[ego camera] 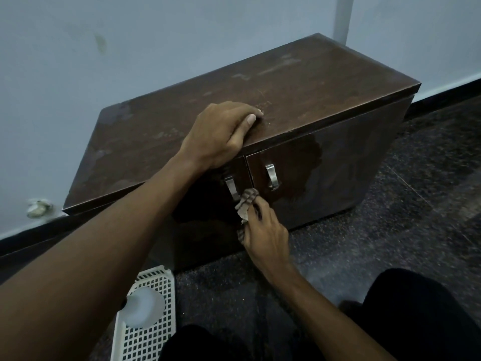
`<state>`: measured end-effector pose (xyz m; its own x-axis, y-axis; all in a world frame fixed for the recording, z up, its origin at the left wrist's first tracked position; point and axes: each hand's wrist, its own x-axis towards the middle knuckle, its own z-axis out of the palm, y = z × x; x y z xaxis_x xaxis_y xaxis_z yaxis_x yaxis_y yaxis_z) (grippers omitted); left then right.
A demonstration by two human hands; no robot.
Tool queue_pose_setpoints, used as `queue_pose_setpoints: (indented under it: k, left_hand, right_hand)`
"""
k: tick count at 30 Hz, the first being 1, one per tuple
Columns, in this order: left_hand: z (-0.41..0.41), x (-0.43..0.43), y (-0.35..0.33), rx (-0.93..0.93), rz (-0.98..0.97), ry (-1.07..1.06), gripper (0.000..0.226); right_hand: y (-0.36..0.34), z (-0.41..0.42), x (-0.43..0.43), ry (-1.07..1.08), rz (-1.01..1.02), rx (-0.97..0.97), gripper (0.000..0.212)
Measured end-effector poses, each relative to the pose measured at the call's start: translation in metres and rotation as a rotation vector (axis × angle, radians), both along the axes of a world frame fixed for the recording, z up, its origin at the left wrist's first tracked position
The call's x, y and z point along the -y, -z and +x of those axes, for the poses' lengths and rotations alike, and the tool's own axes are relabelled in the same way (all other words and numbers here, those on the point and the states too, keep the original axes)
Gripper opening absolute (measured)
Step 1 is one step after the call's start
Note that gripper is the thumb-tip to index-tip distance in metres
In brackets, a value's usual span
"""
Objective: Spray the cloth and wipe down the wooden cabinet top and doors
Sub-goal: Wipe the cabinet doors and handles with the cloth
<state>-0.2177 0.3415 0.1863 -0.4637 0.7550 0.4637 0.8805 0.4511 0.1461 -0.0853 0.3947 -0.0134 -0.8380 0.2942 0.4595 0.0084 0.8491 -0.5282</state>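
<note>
- Right hand (265, 235): fingers closed around a bunched cloth (247, 203), which protrudes beyond the fingertips and presses against the cabinet front.
- Cloth position: at the seam between the 2 doors, just beside the left door handle (230, 187) and below the right door handle (272, 177).
- Left hand (221, 134): rests on the wooden cabinet top (299, 82) at its front edge, fingers loosely bent, holding nothing.
- Right door (338, 165): shows a glossy patch.
- White bottle (144, 306): blurred, lies in a white perforated basket (153, 340) on the floor, well apart from both hands.
</note>
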Motion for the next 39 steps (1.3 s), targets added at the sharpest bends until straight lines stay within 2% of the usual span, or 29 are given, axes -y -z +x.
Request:
queue_pose_setpoints:
  k: [3,6,8,12,17,22,24,26,30,32,36,39]
  left_hand:
    - [0.001,-0.002,-0.001,-0.008,-0.022,0.009,0.035]
    - [0.002,-0.002,0.001,-0.079,-0.111,0.03,0.057]
    - [0.0,-0.001,0.004,-0.127,-0.143,0.045,0.065]
    - [0.0,-0.001,0.004,-0.156,-0.147,0.061,0.064]
    - [0.0,-0.001,0.004,-0.15,-0.147,0.058,0.063]
    - [-0.002,-0.001,0.006,-0.144,-0.142,0.063,0.063]
    - [-0.003,-0.001,0.006,-0.139,-0.131,0.063,0.062]
    - [-0.003,0.0,0.006,-0.134,-0.125,0.066,0.062]
    - [-0.003,-0.001,0.007,-0.144,-0.123,0.069,0.061]
    - [-0.003,0.0,0.007,-0.142,-0.12,0.068,0.061]
    - [-0.004,-0.001,0.006,-0.142,-0.123,0.065,0.061]
    - [-0.004,-0.001,0.008,-0.142,-0.125,0.067,0.061]
  right_hand:
    - [0.007,0.002,-0.004,-0.005,0.031,0.026,0.041]
    - [0.006,0.005,-0.005,0.005,0.028,-0.022,0.036]
    - [0.0,0.006,-0.004,0.045,-0.069,-0.072,0.034]
    - [-0.021,0.001,0.005,0.159,-0.283,-0.074,0.023]
    - [-0.057,-0.006,0.03,0.204,-0.693,-0.106,0.034]
    - [-0.05,-0.011,0.036,0.281,-0.822,-0.093,0.03]
    - [-0.045,-0.008,0.037,0.295,-0.824,-0.123,0.028]
    - [-0.04,-0.006,0.034,0.278,-0.738,-0.117,0.027]
    - [-0.015,0.007,0.015,0.17,-0.369,-0.06,0.023]
    - [0.002,0.013,0.002,0.117,-0.213,0.006,0.031]
    - [0.022,0.023,-0.029,0.209,-0.222,0.074,0.034]
    - [0.021,0.022,-0.055,0.213,-0.21,-0.004,0.039]
